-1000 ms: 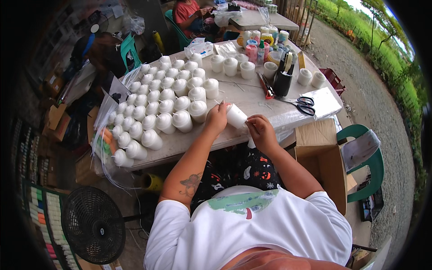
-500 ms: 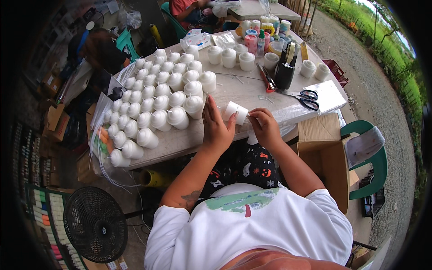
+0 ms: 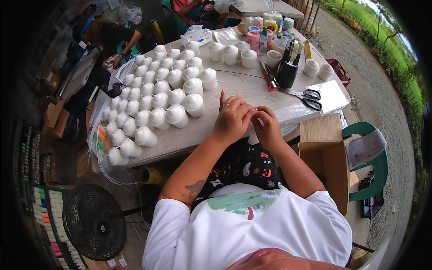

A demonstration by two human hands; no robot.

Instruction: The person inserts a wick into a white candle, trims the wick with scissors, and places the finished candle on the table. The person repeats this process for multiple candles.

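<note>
My left hand [image 3: 233, 116] curls over the table's front edge, its back turned up, around a white candle that it now hides. Beside it, the fingertips of my right hand [image 3: 266, 127] are pinched together against the left fingers; what they grip is too small or covered to make out. Left of my hands, several rows of white candles [image 3: 177, 116] with rounded, stepped tops and thin wicks stand upright on the pale table [image 3: 211, 130]. A few loose white sticks or wick pieces [image 3: 238, 76] lie beyond my hands.
Scissors [image 3: 310, 99], a black tape dispenser [image 3: 287, 69] and red-handled pliers [image 3: 270, 80] lie at the right. Jars and bottles [image 3: 254, 39] stand farther back. An open cardboard box [image 3: 321, 157] sits right of my lap, a black fan [image 3: 94, 222] at lower left. Two other people are beyond the table.
My left hand has rolled over the candle, which showed on its side between my hands and is now covered. My right hand stays close, still pinched. The person at far left has lifted up.
</note>
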